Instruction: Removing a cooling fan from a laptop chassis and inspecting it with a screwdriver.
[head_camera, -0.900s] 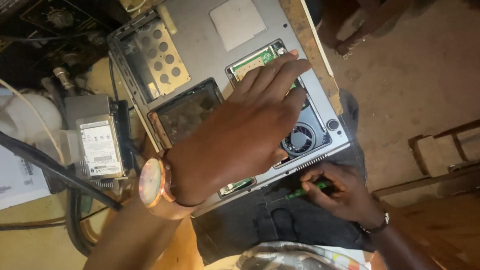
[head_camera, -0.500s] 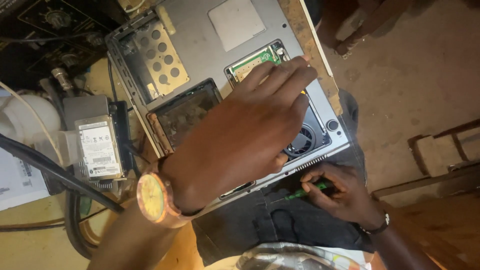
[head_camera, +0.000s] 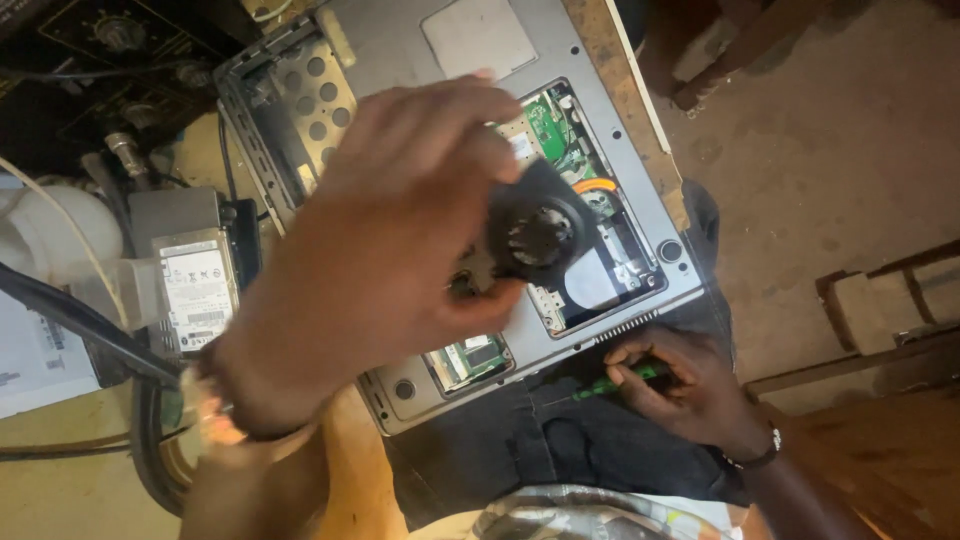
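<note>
1. The left hand (head_camera: 390, 230) grips a black round cooling fan (head_camera: 535, 235) between thumb and fingers, raised above the upturned grey laptop (head_camera: 400, 60).
2. The fan hangs over the laptop's opened bay, where a green circuit board (head_camera: 548, 125) and an orange part show; the hand and fan hide much of that bay.
3. The right hand (head_camera: 690, 385), just below the laptop's near edge, is closed around a green-handled screwdriver (head_camera: 615, 382) resting on dark trousers.
4. Left of the laptop, a silver hard drive (head_camera: 195, 285) lies on the desk (head_camera: 60, 495), with black cables (head_camera: 70, 320) crossing beside it.
</note>
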